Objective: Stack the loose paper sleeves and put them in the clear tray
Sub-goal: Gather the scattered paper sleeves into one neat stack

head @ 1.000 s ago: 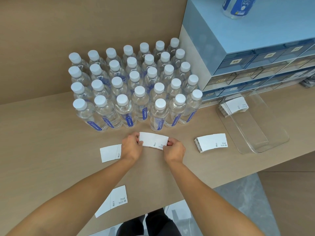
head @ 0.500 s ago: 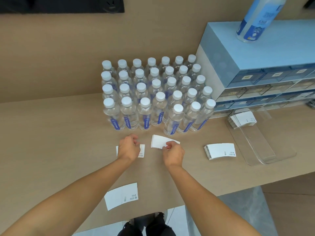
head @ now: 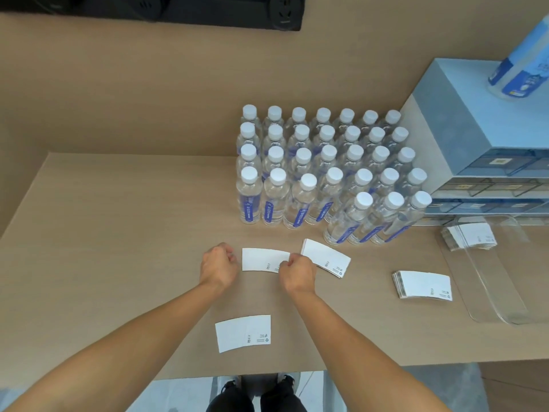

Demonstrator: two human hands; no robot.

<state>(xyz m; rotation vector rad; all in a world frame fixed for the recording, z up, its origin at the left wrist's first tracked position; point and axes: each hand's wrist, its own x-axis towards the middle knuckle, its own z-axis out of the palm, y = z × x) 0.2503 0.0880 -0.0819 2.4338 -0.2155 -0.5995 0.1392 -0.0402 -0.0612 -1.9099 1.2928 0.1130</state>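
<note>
From the head camera, both hands are resting low on the tabletop. The right hand is pinching the right end of a single paper sleeve that is lying flat between the two hands, its fingers curled closed on the edge. The left hand is sitting just beside the sleeve's left end, loosely curled and holding nothing. A small stack of sleeves is lying just right of the right hand, in front of the rows of water bottles. Another loose sleeve is lying nearer the tabletop's front edge, between the forearms. A thicker stack is lying further right, just beside the clear tray, and one more stack is sitting inside the tray at its far end, near the blue drawer unit.
</note>
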